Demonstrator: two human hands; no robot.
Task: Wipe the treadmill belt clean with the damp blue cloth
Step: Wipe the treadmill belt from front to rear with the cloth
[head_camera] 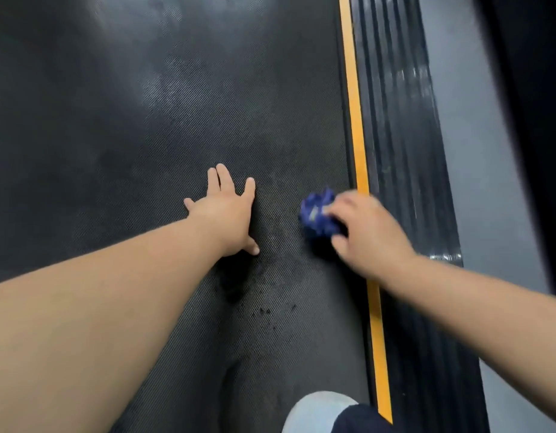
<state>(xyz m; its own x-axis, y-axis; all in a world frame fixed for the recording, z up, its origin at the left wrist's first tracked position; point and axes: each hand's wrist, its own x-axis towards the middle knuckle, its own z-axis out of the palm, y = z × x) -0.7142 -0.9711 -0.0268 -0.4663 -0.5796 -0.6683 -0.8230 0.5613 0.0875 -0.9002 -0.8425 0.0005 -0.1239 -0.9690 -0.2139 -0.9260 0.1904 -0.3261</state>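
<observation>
The black textured treadmill belt [164,126] fills most of the view, with pale dusty patches further up and dark specks near the bottom middle. My left hand [226,210] lies flat on the belt, fingers spread, holding nothing. My right hand [367,235] is closed on a crumpled blue cloth [317,214], which presses on the belt close to its right edge. The hand and cloth look motion-blurred.
A yellow stripe [357,157] runs along the belt's right edge, beside a black ribbed side rail [401,151]. Grey floor [476,151] lies beyond the rail. A knee in pale and dark fabric [323,410] shows at the bottom.
</observation>
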